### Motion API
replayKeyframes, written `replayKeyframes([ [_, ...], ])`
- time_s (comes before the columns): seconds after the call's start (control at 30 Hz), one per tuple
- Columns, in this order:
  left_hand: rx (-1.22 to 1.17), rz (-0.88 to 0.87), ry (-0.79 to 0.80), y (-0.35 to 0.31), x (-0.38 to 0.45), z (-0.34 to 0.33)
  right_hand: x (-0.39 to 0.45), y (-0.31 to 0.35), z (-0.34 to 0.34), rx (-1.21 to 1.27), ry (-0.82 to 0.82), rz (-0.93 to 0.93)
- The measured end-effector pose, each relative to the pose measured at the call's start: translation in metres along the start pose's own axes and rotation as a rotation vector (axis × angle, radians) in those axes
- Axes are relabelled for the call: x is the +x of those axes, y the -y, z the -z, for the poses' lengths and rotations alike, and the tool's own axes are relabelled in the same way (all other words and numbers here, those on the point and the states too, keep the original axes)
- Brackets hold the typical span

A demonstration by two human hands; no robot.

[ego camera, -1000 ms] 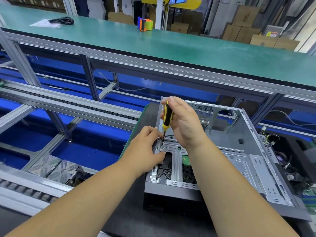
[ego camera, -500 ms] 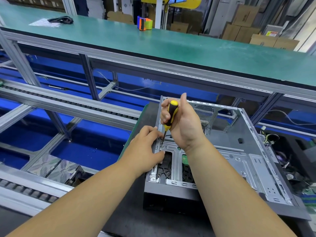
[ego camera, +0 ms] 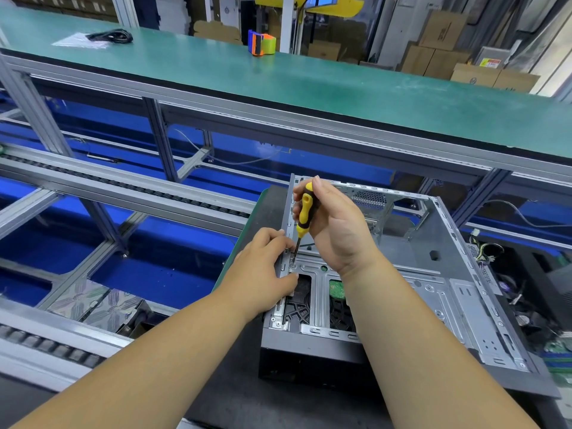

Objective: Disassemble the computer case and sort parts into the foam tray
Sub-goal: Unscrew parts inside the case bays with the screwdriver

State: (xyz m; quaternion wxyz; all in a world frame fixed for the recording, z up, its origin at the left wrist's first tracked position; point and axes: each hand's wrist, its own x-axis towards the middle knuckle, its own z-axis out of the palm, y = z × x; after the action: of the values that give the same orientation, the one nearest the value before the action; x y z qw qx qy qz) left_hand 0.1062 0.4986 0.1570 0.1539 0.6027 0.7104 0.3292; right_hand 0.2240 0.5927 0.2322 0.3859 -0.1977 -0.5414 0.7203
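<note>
A person's right hand [ego camera: 335, 224] curled round the yellow-and-black handle of a screwdriver [ego camera: 305, 212], holding it nearly upright with its tip set on a screw [ego camera: 292, 266] in the metal frame of an open computer case [ego camera: 433, 274]. The left hand [ego camera: 263, 274] gripped the case's left rim just beside that screw, fingers hooked over the edge and thumb pressed against the frame below it.

The case lay on its side on a dark mat [ego camera: 235, 397] at the near end of the workstation, its open face turned up and its black front panel toward the camera. Inside the case, near the screw, a black plastic fan grille [ego camera: 298, 305] showed through cut-outs in the steel drive bracket, and a small patch of green circuit board [ego camera: 336, 287] sat under the bracket just right of the grille. The rest of the case's floor was bare grey sheet metal, with a perforated vent at its far wall.

Right of the case, a dark bin [ego camera: 532, 298] held a tangle of loose wires and what looked like removed parts; its contents were too dim to name singly.

Beyond the case, a long green bench [ego camera: 309, 78] carried an orange, blue and green tape dispenser [ego camera: 261, 43] and, far to the left, a coiled black cable [ego camera: 111, 35] on a clear bag. Left of the case, roller conveyor rails [ego camera: 123, 184] ran over blue panels.
</note>
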Motion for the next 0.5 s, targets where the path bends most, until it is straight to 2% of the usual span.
replayKeyframes([
  [0.23, -0.005, 0.004, 0.007, -0.001, 0.0, 0.0, -0.001, 0.001, -0.005, 0.019, -0.014, -0.004],
  [0.5, -0.004, 0.009, 0.001, -0.001, 0.0, 0.0, 0.003, -0.004, -0.013, 0.092, 0.049, -0.037],
])
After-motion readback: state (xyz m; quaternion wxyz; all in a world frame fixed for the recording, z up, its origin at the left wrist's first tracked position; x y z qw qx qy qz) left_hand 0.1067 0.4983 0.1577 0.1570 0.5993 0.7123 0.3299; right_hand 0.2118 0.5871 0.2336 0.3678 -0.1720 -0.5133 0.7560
